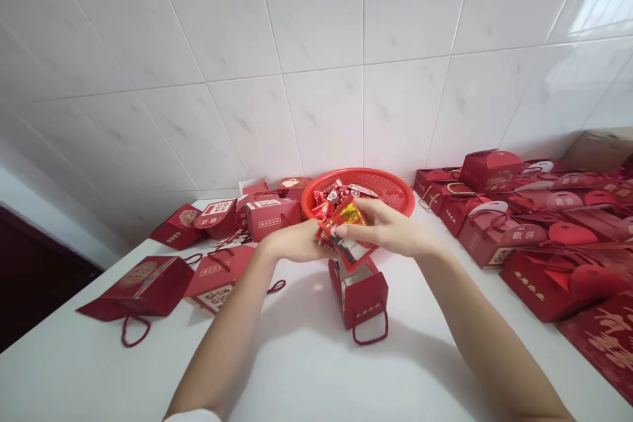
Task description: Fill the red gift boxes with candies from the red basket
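Over the front of a red plastic basket (406, 206), my two hands meet around some wrapped sweets. My left hand (297, 241) is cupped under several red-wrapped sweets (324, 232); its fingers are mostly hidden behind them. Thumb and fingers of my right hand (388, 227) are closed on a shiny red and yellow packet (349, 213), which touches the sweets in the left. Just below the hands stands a small red gift box (366, 297) with its top open and a cord handle lying toward me. More wrapped sweets (338, 192) lie in the basket.
On the left are several red gift boxes, including a tilted one (143, 285) and one by my left forearm (217, 275). Rows of closed red boxes (494, 237) fill the right. A cardboard box (601, 148) sits at the far right, against the tiled wall (326, 112).
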Action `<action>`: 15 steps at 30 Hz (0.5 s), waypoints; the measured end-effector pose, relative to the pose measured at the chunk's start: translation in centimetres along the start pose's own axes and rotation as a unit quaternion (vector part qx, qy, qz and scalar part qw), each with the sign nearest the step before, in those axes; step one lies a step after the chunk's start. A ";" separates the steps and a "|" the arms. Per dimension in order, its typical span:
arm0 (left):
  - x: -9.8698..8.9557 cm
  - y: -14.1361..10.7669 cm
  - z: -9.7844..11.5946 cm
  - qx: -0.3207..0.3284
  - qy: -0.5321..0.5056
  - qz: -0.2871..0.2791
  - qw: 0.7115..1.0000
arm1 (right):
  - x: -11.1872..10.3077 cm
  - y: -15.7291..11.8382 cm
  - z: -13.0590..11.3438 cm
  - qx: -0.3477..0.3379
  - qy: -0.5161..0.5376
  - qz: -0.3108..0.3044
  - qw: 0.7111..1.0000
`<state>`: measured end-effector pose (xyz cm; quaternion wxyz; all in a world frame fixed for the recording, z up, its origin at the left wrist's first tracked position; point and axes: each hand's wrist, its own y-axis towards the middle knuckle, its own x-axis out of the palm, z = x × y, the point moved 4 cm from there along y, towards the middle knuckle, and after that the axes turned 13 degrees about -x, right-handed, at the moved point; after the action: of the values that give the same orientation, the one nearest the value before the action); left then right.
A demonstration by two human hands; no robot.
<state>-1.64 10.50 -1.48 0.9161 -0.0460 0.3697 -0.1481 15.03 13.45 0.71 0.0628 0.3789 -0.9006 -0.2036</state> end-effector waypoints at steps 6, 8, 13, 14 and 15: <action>0.3 -2.0 -1.0 0.001 0.017 -0.013 1.000 | 2.9 0.0 1.5 0.046 -0.045 -0.181 0.981; 0.4 -2.1 -1.4 -0.017 0.016 -0.020 1.000 | 2.4 0.0 1.7 0.067 -0.070 -0.180 0.979; 1.6 -1.8 -1.7 -0.033 0.067 -0.070 0.995 | -0.1 -0.3 1.7 0.097 -0.225 -0.090 0.965; 1.9 -1.7 -1.7 -0.038 0.087 -0.079 0.992 | -0.4 -0.3 1.7 0.097 -0.258 -0.086 0.957; 2.1 -1.6 -1.6 -0.045 0.106 -0.087 0.990 | -0.7 -0.4 1.7 0.098 -0.288 -0.093 0.948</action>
<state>-1.71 8.38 -3.68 0.8524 -0.1030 0.4656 -0.2147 15.34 14.23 -0.92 -0.2554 0.3904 -0.8568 -0.2198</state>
